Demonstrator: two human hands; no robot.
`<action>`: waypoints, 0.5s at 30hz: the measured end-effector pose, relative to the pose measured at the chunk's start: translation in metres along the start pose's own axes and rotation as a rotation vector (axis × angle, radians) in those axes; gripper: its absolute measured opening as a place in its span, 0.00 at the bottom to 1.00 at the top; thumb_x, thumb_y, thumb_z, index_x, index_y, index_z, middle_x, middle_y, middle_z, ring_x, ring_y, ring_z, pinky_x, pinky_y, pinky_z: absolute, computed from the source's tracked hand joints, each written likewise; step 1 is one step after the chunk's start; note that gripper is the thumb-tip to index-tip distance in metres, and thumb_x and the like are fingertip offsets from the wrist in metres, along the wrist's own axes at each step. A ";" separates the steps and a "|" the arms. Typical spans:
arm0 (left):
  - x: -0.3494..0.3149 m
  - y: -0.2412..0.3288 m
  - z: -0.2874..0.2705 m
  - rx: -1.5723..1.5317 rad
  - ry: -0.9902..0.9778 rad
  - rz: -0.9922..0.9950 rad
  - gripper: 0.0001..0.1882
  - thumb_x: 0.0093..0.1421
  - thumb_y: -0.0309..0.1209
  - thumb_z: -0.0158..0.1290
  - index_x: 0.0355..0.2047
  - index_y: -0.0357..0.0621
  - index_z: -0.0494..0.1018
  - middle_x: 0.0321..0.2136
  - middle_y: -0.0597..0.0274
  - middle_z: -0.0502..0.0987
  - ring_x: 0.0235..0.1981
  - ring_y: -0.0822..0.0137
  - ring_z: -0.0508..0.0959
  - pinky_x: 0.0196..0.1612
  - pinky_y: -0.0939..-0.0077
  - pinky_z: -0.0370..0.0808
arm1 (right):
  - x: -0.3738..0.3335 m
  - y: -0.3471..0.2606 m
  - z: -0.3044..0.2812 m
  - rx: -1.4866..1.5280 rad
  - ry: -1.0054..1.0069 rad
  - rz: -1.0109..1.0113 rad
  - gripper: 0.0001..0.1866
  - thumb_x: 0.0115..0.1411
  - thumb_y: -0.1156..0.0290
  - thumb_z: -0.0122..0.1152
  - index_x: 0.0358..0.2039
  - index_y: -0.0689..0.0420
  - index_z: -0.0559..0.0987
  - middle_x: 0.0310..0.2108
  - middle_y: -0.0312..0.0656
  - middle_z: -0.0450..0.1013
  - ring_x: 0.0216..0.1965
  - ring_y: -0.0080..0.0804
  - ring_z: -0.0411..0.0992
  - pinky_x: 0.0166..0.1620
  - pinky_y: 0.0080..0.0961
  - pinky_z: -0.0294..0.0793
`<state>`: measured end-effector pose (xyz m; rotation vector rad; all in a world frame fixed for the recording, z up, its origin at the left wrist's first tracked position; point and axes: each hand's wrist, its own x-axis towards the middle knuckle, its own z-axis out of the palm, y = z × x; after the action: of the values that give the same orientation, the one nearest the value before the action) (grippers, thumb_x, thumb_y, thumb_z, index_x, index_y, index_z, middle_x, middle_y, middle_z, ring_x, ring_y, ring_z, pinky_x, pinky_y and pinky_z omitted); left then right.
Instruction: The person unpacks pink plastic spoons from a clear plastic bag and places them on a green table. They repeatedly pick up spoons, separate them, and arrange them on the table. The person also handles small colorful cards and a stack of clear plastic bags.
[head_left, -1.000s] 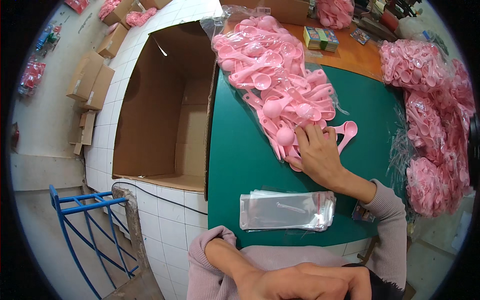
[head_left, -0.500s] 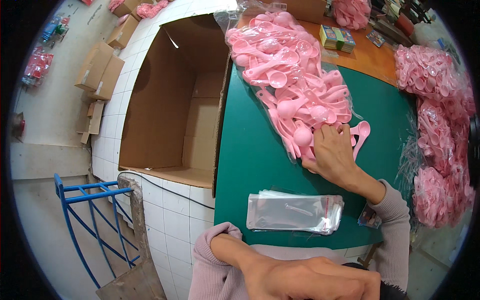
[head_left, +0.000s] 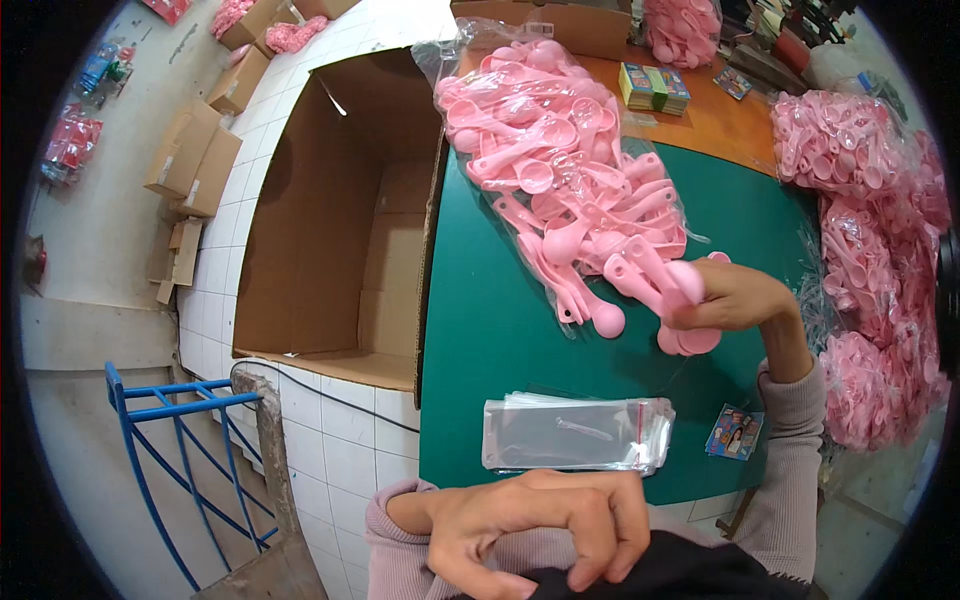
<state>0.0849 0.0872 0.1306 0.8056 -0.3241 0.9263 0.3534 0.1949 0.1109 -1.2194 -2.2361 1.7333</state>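
My right hand (head_left: 735,297) is closed on several pink plastic spoons (head_left: 650,275), their bowls and handles jutting out at its left side. Just beyond it, a clear plastic bag (head_left: 600,190) lies with its near end spilling more pink spoons onto the green tabletop (head_left: 480,340). One loose spoon (head_left: 607,318) rests at the spill's near edge. Close to my body, my left hand (head_left: 545,525) hovers with fingers loosely bent, thumb apart and nothing in it, over black cloth (head_left: 660,570). A stack of clear plastic sleeves (head_left: 570,435) lies between me and the spoons.
Left of the table stands a large open cardboard box (head_left: 320,220). Small printed cards (head_left: 735,432) lie at the near right, and banded card stacks (head_left: 655,88) at the back. More bagged pink spoons (head_left: 860,250) line the right side. A blue metal trolley (head_left: 185,410) stands lower left.
My right hand has drawn back from the pile toward the right, lifting several spoons. My left hand has risen slightly and its fingers have loosened. The view has shifted slightly.
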 end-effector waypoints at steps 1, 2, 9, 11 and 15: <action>0.005 0.001 -0.008 0.163 -0.087 0.034 0.21 0.57 0.45 0.52 0.33 0.36 0.73 0.37 0.47 0.72 0.35 0.63 0.72 0.38 0.74 0.68 | -0.005 0.002 -0.001 0.150 0.032 0.060 0.12 0.58 0.68 0.58 0.36 0.65 0.77 0.30 0.43 0.75 0.34 0.26 0.73 0.37 0.28 0.72; 0.009 0.003 -0.016 0.329 -0.171 0.081 0.26 0.57 0.50 0.49 0.35 0.34 0.75 0.37 0.46 0.73 0.36 0.62 0.73 0.40 0.72 0.68 | -0.010 0.005 0.001 0.299 0.064 0.118 0.12 0.60 0.68 0.58 0.37 0.65 0.78 0.32 0.41 0.76 0.35 0.26 0.74 0.39 0.28 0.72; 0.021 -0.010 0.034 0.173 -0.052 0.183 0.45 0.61 0.64 0.37 0.47 0.26 0.74 0.45 0.36 0.69 0.39 0.54 0.71 0.39 0.72 0.71 | 0.016 0.002 -0.002 0.782 -0.115 -0.107 0.13 0.62 0.68 0.57 0.42 0.65 0.76 0.38 0.42 0.75 0.40 0.29 0.74 0.43 0.25 0.74; 0.019 -0.016 0.034 0.117 -0.105 0.231 0.44 0.61 0.64 0.37 0.46 0.28 0.75 0.45 0.36 0.68 0.39 0.53 0.71 0.39 0.72 0.71 | 0.022 -0.002 -0.001 0.785 -0.128 -0.128 0.13 0.62 0.68 0.57 0.43 0.65 0.76 0.38 0.43 0.75 0.41 0.29 0.74 0.44 0.25 0.74; 0.017 -0.019 0.031 0.049 -0.051 0.225 0.42 0.60 0.65 0.39 0.44 0.34 0.78 0.43 0.39 0.68 0.39 0.54 0.70 0.39 0.72 0.70 | 0.015 0.007 -0.010 0.799 -0.023 -0.097 0.16 0.61 0.69 0.58 0.46 0.66 0.74 0.39 0.43 0.75 0.41 0.31 0.75 0.46 0.26 0.74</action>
<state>0.1131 0.0680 0.1518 0.8507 -0.4443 1.1289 0.3515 0.2119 0.1028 -0.8716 -1.3080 2.2426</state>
